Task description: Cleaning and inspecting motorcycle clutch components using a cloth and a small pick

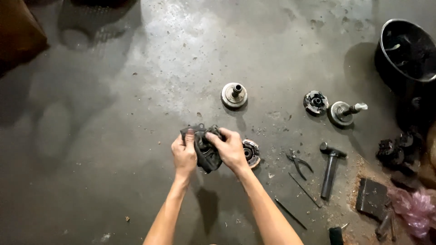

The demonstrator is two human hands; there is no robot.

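Observation:
My left hand [184,153] and my right hand [230,149] both grip a dark, greasy rag [206,152] bunched between them, held above a concrete floor. Whatever the rag wraps is hidden. Just right of my right hand a round metal clutch part [252,153] lies on the floor, partly covered by the hand.
A round pulley with a centre hub [234,95] lies farther off. To the right are a disc-shaped part [315,102], a pulley with a shaft [344,111], pliers [298,162], a hammer [330,167], thin rods [305,190], a black bucket [406,50] and a pink bag [415,207].

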